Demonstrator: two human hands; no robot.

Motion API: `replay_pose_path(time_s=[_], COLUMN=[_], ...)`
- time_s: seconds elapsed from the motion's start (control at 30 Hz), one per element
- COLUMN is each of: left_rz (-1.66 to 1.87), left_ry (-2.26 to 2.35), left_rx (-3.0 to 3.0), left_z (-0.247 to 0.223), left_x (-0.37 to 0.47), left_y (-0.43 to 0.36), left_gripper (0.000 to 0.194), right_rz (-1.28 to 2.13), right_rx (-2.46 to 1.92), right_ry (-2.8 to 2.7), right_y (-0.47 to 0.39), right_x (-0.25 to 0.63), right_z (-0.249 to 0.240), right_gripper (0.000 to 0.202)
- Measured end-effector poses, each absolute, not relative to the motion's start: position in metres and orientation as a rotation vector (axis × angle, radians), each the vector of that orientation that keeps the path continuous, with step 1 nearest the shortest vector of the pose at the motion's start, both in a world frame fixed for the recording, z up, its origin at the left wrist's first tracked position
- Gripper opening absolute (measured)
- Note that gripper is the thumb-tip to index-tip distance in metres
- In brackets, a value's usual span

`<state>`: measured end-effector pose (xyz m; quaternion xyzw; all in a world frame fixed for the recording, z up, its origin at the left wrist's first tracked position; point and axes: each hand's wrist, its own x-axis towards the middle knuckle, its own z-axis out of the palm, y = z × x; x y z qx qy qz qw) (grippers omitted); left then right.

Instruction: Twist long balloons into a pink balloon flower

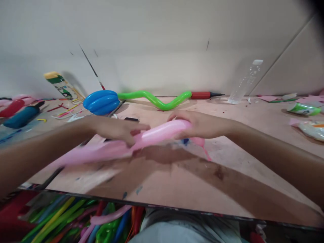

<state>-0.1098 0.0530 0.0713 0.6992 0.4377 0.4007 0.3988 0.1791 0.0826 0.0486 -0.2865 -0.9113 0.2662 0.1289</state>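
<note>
Counting from my end of the head feed: one long, glossy pink latex balloon (164,132), one bundle of rounded blue balloon lobes (101,102), one wavy bright-green tube balloon (158,104), one red pump with a black tapered nozzle (201,95) at the green one's right end, and one clear plastic bottle with a white cap (245,82), leaning in view. Two packets at far right: a green-and-white plastic one (303,109) and a clear plastic one (310,130). Many thin, multicoloured balloons (58,217) below the surface's (157,190) near edge; overlapping, I can't count them.

Labels: the white-and-green container with a yellow top (62,87), back left, carries dark lettering and a cartoon figure; too blurred for me to read whole.

Grips: the left hand (117,129) is closed on the pink balloon at a narrow spot, fingers bent, some blur. The right hand (204,123) wraps the balloon's right part, opened only as wide as its girth. Balloon sits over the surface, front centre; one section spans between the hands, a blurred length runs left, a small end with a thin tail pokes out under the right hand.
</note>
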Motion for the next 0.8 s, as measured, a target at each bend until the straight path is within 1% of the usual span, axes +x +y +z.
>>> replay_pose_path(time_s=[0.03, 0.07, 0.1, 0.13, 0.17, 0.2, 0.27, 0.33, 0.4, 0.53, 0.63, 0.8], left_rz=[0.635, 0.258, -0.042, -0.140, -0.143, -0.014, 0.348, 0.675, 0.876, 0.950, 1.020, 1.085], left_ry=[1.023, 0.903, 0.785, 0.731, 0.726, 0.789, 0.952, 0.966, 0.960, 0.962, 0.942, 0.960], left_rx=[1.748, 1.678, 1.554, 1.430, 1.352, 1.314, 1.262, 1.316, 1.367, 1.253, 1.096, 1.088], left_z=[0.076, 0.077, 0.076, 0.072, 0.065, 0.056, 0.036, 0.018, 0.004, -0.008, -0.013, -0.014], left_x=[-0.107, -0.101, -0.093, -0.084, -0.075, -0.065, -0.049, -0.037, -0.027, -0.004, 0.011, 0.016], left_y=[0.041, 0.029, 0.018, 0.009, 0.001, -0.004, -0.007, -0.006, -0.004, -0.009, -0.012, -0.001], left_gripper=[0.045, 0.047, 0.041, 0.035, 0.034, 0.033, 0.034, 0.034, 0.035, 0.041, 0.045, 0.027], right_rz=[0.850, 0.919, 0.985, 1.046, 1.094, 1.105, 1.022, 0.849, 0.790, 0.825, 0.806, 0.608], right_rx=[-0.738, -0.645, -0.583, -0.553, -0.546, -0.564, -0.633, -0.689, -0.682, -0.612, -0.622, -0.772], right_ry=[-2.686, -2.725, -2.756, -2.755, -2.744, -2.710, -2.554, -2.269, -1.950, -1.515, -1.485, -1.594], right_y=[0.076, 0.069, 0.064, 0.059, 0.055, 0.053, 0.051, 0.051, 0.052, 0.051, 0.044, 0.036], right_x=[0.177, 0.174, 0.171, 0.168, 0.165, 0.162, 0.156, 0.150, 0.145, 0.137, 0.133, 0.131], right_z=[0.052, 0.056, 0.060, 0.062, 0.064, 0.063, 0.058, 0.047, 0.036, 0.021, 0.015, 0.003], right_gripper=[0.043, 0.038, 0.038, 0.039, 0.038, 0.040, 0.043, 0.042, 0.040, 0.034, 0.036, 0.040])
